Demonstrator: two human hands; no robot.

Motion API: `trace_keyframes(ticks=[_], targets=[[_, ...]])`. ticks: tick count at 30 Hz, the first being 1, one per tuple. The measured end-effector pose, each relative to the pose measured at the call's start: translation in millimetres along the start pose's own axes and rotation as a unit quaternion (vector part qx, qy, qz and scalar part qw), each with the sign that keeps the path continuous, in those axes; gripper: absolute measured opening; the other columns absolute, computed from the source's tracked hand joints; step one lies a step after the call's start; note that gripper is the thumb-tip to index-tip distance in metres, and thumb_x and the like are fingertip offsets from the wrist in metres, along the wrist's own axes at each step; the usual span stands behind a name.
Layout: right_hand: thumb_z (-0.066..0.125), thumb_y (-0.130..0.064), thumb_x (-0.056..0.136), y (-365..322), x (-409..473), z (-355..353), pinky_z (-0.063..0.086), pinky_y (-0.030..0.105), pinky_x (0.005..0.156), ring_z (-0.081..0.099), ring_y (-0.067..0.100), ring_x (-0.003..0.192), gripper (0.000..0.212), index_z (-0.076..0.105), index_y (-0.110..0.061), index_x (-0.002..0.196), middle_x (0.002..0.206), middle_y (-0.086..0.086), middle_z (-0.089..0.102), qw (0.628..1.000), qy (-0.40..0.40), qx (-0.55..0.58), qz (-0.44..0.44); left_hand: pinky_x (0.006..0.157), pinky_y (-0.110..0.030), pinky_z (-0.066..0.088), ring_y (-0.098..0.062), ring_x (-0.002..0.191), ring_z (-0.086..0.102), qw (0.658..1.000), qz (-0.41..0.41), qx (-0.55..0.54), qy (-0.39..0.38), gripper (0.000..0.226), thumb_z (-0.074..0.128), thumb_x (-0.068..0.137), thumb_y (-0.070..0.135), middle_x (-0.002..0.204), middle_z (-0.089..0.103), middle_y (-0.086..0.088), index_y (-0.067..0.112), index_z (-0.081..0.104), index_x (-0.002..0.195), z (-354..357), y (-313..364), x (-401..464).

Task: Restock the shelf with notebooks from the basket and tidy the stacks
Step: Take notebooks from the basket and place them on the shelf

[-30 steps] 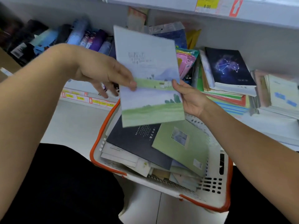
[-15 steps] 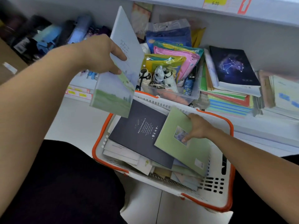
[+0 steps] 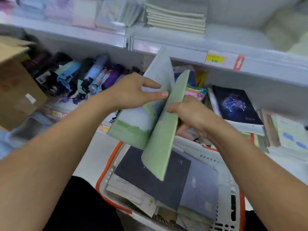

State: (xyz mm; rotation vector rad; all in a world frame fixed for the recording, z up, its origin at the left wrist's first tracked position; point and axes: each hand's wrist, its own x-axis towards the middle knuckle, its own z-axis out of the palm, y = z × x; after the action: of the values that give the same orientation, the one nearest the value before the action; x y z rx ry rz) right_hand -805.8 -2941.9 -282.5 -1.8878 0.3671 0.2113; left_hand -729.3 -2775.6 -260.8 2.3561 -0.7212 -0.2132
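Observation:
My left hand (image 3: 133, 92) grips a landscape notebook (image 3: 133, 124), pale blue over green, tilted upright above the basket. My right hand (image 3: 188, 112) holds a plain green notebook (image 3: 161, 144) on edge, pressed against the first one. Below them a white basket with an orange rim (image 3: 225, 177) holds several notebooks, a dark one (image 3: 150, 177) on top. On the shelf at right lies a dark constellation notebook (image 3: 235, 105) on a stack.
Folded umbrellas (image 3: 80, 75) fill the shelf at left beside a cardboard box (image 3: 15, 84). The upper shelf carries a stack of pale green notebooks (image 3: 176, 19) and a yellow price tag (image 3: 215, 58). More notebook stacks (image 3: 288, 130) sit at far right.
My right hand lifted the green notebook out of the basket and brought it up against the landscape notebook in my left hand. The camera has tilted upward, showing the upper shelf.

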Motion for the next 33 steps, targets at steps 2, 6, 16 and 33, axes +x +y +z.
trace_keyframes(ticks=[2, 6, 16, 33], targets=[[0.051, -0.005, 0.09, -26.4, -6.8, 23.0, 0.052, 0.03, 0.04, 0.068, 0.024, 0.052, 0.014, 0.065, -0.006, 0.091, 0.074, 0.015, 0.067, 0.995, 0.025, -0.017, -0.09, 0.109, -0.024, 0.037, 0.005, 0.122, 0.052, 0.995, 0.008, -0.103, 0.011, 0.075, 0.068, 0.066, 0.074, 0.13, 0.062, 0.015, 0.03, 0.065, 0.126, -0.1, 7.7, -0.8], [0.062, -0.017, 0.086, -63.4, -8.3, 46.0, 0.06, 0.038, 0.05, 0.069, 0.023, 0.049, 0.016, 0.067, -0.003, 0.081, 0.064, 0.012, 0.07, 0.982, 0.001, -0.098, -0.162, 0.091, -0.03, 0.051, -0.008, 0.096, 0.069, 0.954, 0.006, -0.298, 0.03, 0.019, 0.068, 0.088, 0.027, 0.1, 0.075, 0.005, 0.019, 0.073, 0.104, -17.0, 7.1, -8.1], [0.079, -0.059, 0.069, -62.9, 21.4, 6.8, 0.044, 0.027, 0.079, 0.053, 0.009, 0.101, 0.081, 0.043, -0.019, 0.129, 0.118, -0.009, 0.05, 0.982, 0.121, -0.095, -0.114, 0.068, -0.038, 0.059, -0.025, 0.087, 0.072, 0.858, -0.014, -0.502, 0.111, 0.041, 0.065, 0.077, 0.017, 0.11, 0.073, -0.009, 0.023, 0.066, 0.118, -96.7, -49.2, -44.8], [0.053, -0.005, 0.098, -119.4, 36.9, -70.4, 0.056, 0.03, 0.043, 0.071, 0.018, 0.055, 0.012, 0.063, -0.004, 0.105, 0.075, 0.01, 0.075, 0.922, 0.082, 0.354, -0.136, 0.093, -0.047, 0.054, -0.019, 0.114, 0.064, 0.814, 0.031, -0.565, 0.133, 0.063, 0.051, 0.089, 0.047, 0.137, 0.055, 0.011, 0.039, 0.031, 0.148, -68.5, 7.0, 6.8]])
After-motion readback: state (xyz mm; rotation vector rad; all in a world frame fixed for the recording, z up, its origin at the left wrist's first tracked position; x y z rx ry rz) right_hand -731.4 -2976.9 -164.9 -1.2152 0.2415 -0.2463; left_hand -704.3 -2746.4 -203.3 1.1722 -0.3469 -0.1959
